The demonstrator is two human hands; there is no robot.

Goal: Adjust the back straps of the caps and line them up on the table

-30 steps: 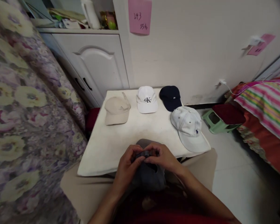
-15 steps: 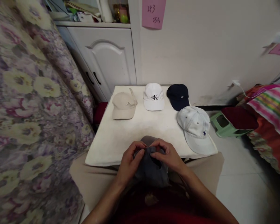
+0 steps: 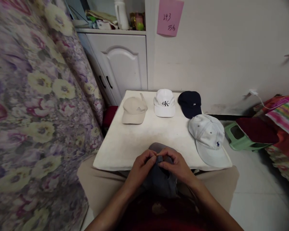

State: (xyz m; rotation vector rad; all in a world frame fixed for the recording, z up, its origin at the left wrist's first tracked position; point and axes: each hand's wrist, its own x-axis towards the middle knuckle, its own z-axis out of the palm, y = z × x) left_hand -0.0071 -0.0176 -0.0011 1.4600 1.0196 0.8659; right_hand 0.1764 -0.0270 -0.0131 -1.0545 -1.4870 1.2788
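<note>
With the clock centred on the worktop (image 3: 125, 150) and twelve toward the wall, the grey cap (image 3: 164, 185) sits at six, over the person's lap, its brim pointing to twelve. The left hand (image 3: 142, 164) has its grip pinched at the cap's back strap (image 3: 160, 159), thumb against fingers; the right hand (image 3: 176, 164) has a similar narrow grip on the strap, just beside it. Around the worktop lie a beige cap (image 3: 133, 112) at ten, a white cap (image 3: 164, 107) at twelve, a navy cap (image 3: 189, 104) at one and a pale cap (image 3: 208, 130) at three.
</note>
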